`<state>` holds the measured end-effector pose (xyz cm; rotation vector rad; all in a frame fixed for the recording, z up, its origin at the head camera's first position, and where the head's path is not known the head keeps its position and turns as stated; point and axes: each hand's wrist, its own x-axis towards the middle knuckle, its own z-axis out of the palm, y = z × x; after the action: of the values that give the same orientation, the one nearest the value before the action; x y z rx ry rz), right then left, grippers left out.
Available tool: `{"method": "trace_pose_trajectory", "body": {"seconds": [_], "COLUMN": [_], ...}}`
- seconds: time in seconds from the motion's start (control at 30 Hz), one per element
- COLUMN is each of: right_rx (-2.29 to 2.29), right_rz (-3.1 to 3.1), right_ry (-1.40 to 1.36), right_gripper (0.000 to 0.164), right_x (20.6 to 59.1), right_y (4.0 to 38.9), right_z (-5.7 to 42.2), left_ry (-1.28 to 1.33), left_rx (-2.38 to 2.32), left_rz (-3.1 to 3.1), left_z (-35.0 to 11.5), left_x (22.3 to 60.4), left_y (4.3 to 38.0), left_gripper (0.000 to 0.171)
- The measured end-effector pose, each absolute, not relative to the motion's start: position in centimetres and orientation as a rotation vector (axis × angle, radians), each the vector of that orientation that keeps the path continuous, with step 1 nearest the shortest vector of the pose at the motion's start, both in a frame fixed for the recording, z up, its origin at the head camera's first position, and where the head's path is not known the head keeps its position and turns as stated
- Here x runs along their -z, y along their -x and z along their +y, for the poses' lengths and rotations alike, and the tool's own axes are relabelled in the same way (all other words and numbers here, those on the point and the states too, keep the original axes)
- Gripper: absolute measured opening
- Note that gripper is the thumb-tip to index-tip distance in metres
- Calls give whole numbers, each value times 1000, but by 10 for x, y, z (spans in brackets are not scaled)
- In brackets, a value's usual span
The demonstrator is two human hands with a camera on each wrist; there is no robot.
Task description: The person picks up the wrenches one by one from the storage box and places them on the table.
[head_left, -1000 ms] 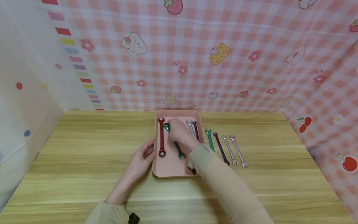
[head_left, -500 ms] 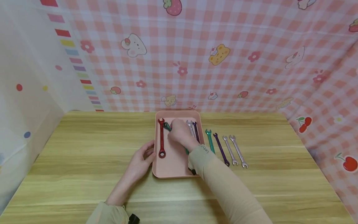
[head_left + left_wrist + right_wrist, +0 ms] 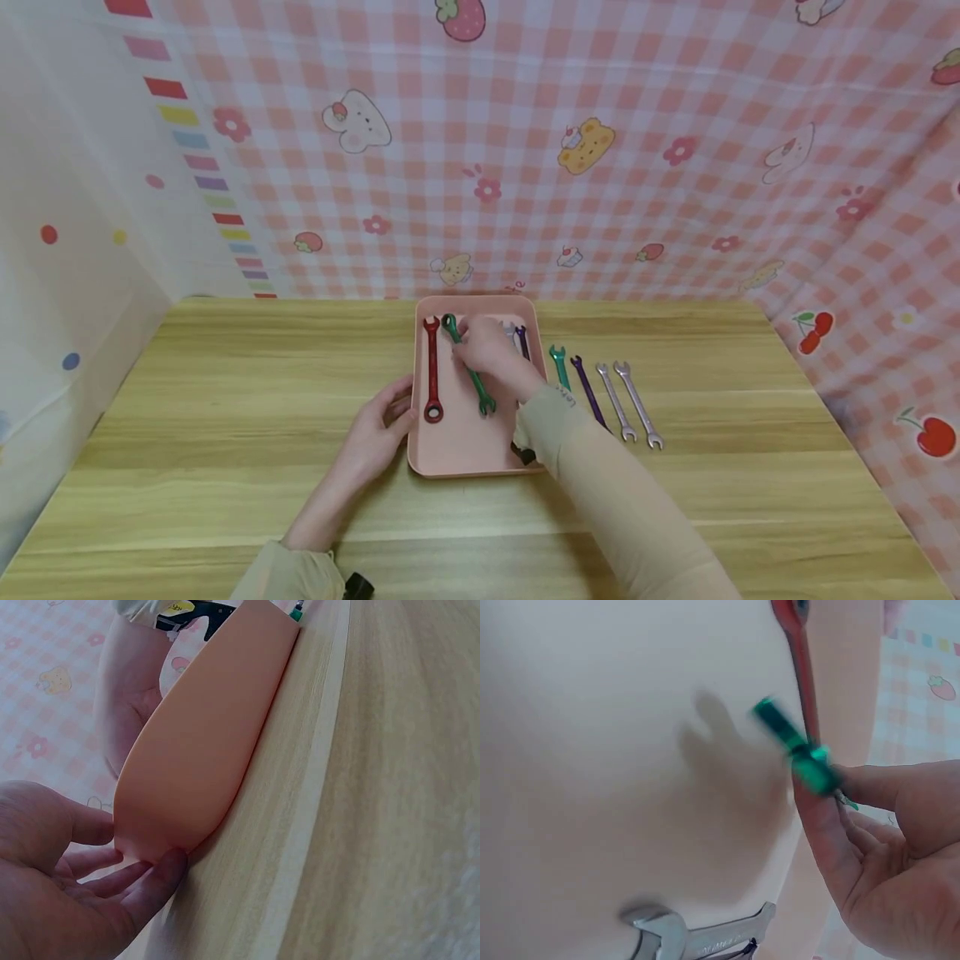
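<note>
My right hand point(image 3: 491, 350) pinches a green ratchet wrench point(image 3: 480, 390) between thumb and fingers over the pink tray point(image 3: 457, 454). Blurred in the right wrist view, the wrench point(image 3: 814, 771) points toward the camera, above the tray floor where the hand's shadow falls. To its left a red ratchet wrench point(image 3: 432, 367) lies lengthwise. A silver wrench point(image 3: 509, 329) and a purple wrench point(image 3: 522, 342) lie along the tray's right side, partly hidden by the right hand. My left hand point(image 3: 378, 433) rests against the tray's left wall, fingertips on the outer side point(image 3: 187, 765).
Right of the tray, a teal wrench point(image 3: 559, 367), a second purple wrench point(image 3: 588, 387) and two silver wrenches point(image 3: 617, 402) lie in a slanted row on the wooden table point(image 3: 225, 417). The right forearm covers some lower ends. A checked cloth point(image 3: 420, 150) hangs behind the table.
The green wrench has swung and shifted in my right hand; its ring end now sits further up the tray. The right forearm has moved slightly right. My left hand stays at the wall.
</note>
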<state>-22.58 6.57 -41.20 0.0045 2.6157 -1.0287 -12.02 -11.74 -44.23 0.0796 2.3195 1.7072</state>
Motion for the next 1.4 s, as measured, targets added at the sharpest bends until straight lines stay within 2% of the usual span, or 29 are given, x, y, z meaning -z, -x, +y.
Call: {"method": "trace_pose_trajectory", "body": {"seconds": [0.47,0.77,1.1,1.4], "right_rx": [1253,1568,1843,1925], "right_rz": [2400,2310,2151,2137], "right_ry": [73,192,119,80], "right_gripper": [51,50,51,62], "right_x": [388,375,376,380], "right_y": [216,195,164,141], "right_z": [85,107,145,169], "left_ry": [-86,-80,-87,-74], "left_rx": [-1714,-1716,-1717,-1721], "left_rz": [2318,2310,2306,2286], "left_z": [-118,-119,-119,-120], "left_x": [444,446,445,444], "left_y": [120,121,121,121], "left_gripper": [54,54,54,54]}}
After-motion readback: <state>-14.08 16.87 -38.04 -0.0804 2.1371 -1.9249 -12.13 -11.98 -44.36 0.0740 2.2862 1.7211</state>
